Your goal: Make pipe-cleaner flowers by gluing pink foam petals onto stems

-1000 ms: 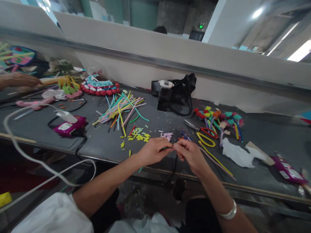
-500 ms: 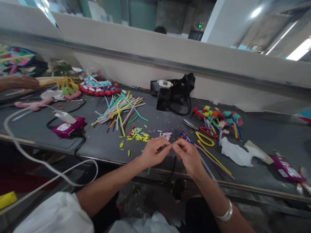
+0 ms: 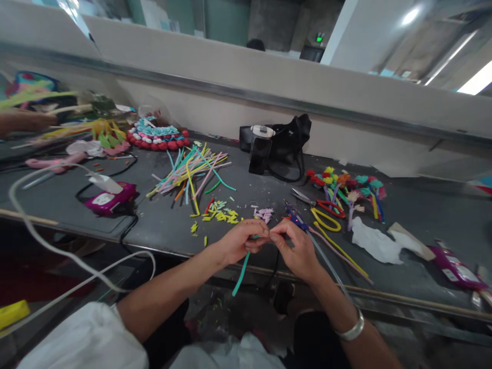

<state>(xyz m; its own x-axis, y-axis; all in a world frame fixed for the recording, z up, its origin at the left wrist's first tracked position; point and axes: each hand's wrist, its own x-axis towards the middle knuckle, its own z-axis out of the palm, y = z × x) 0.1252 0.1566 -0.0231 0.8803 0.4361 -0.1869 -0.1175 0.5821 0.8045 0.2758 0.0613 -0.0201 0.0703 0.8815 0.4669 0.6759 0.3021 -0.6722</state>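
Observation:
My left hand (image 3: 248, 241) is closed around a teal pipe cleaner (image 3: 241, 275), whose free end hangs down past the table's front edge. Its fingertips meet those of my right hand (image 3: 294, 246), which is pinched; whatever lies between the right fingertips is too small to make out. Just beyond the hands is a little pile of cut lilac pieces (image 3: 264, 214), with yellow cut pieces (image 3: 221, 216) to its left. A blue glue gun (image 3: 295, 218) lies beside my right hand, near scissors (image 3: 326, 215) with red and yellow handles.
Loose pipe cleaners (image 3: 192, 171) lie in a heap at centre left. Pipe-cleaner flowers (image 3: 346, 184) and white tissue (image 3: 374, 241) are on the right. A black bag (image 3: 290, 143) stands at the back. Purple boxes (image 3: 111, 199) sit on both sides. Another person's hand (image 3: 26, 122) works at far left.
The teal pipe cleaner now hangs much further into view below my left hand, whose fingers have curled in. The other person's hand at far left has shifted left, holding pale strips.

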